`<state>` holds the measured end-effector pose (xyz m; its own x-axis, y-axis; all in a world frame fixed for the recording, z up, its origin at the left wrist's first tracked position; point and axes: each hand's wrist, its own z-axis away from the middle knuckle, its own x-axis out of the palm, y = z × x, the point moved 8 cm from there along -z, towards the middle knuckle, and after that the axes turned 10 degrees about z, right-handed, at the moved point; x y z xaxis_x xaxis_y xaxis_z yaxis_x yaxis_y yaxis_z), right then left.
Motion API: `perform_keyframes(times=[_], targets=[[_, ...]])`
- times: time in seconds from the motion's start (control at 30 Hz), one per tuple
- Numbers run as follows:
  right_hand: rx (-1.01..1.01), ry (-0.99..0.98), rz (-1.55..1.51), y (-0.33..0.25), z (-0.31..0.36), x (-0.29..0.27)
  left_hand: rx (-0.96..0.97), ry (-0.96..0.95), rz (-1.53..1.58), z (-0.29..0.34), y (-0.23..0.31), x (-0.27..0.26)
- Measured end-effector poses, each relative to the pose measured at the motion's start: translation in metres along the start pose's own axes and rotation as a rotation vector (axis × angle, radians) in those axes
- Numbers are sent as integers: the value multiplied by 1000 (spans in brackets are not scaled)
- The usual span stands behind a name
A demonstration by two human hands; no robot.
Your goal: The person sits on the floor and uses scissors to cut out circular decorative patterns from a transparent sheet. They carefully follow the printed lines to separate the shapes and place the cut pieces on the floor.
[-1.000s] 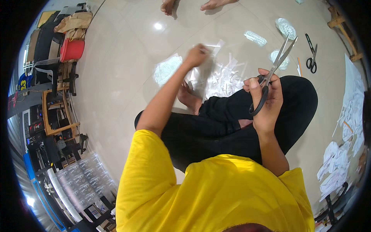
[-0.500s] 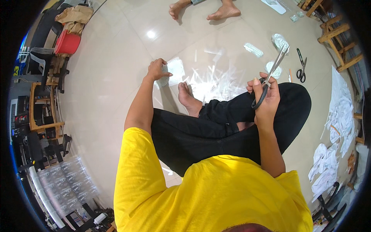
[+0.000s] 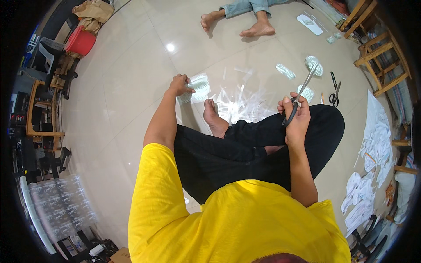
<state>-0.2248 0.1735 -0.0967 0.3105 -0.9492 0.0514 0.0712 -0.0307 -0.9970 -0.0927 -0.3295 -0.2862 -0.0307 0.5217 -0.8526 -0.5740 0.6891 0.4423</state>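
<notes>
My left hand (image 3: 179, 85) is over the left part of a pale green patterned sheet (image 3: 201, 87) on the floor, thumb and fingers apart. Whether it grips the sheet's edge is hard to make out. Raised above my bent knee, my right hand (image 3: 299, 117) holds large scissors (image 3: 305, 84) by their black handles. Their long metal blades point up and away and look closed. Beyond the blades lie a pale green oval cutout (image 3: 313, 65) and a second rounded cutout (image 3: 305, 93). A narrow pale green piece (image 3: 285, 71) is to their left.
White paper strips (image 3: 241, 98) are scattered beyond my bare foot (image 3: 214, 118). Black-handled scissors (image 3: 335, 95) lie right of the cutouts. White cloth (image 3: 377, 131) is heaped at the right, near wooden frames (image 3: 377, 55). Another person's bare feet (image 3: 258, 30) are at the far side.
The whole view has shifted slightly, showing more of the other person's legs. My left hand's thumb and fingers have drawn a little closer together. My right hand still holds the scissors.
</notes>
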Motion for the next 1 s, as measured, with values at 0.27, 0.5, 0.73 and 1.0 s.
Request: perform_keyframes(times=[0.27, 0.5, 0.73, 1.0], targets=[[-21, 16, 33, 3, -6, -8, -65, -7, -104, -4, 21, -13], [-22, 3, 29, 4, -1, -2, -41, -18, 487, 15, 28, -48], [-119, -279, 83, -7, 16, 33, 188, 156, 1532, 91, 209, -114], [-39, -625, 89, 0, 56, 77, 276, 158, 1946, 188, 292, -86]])
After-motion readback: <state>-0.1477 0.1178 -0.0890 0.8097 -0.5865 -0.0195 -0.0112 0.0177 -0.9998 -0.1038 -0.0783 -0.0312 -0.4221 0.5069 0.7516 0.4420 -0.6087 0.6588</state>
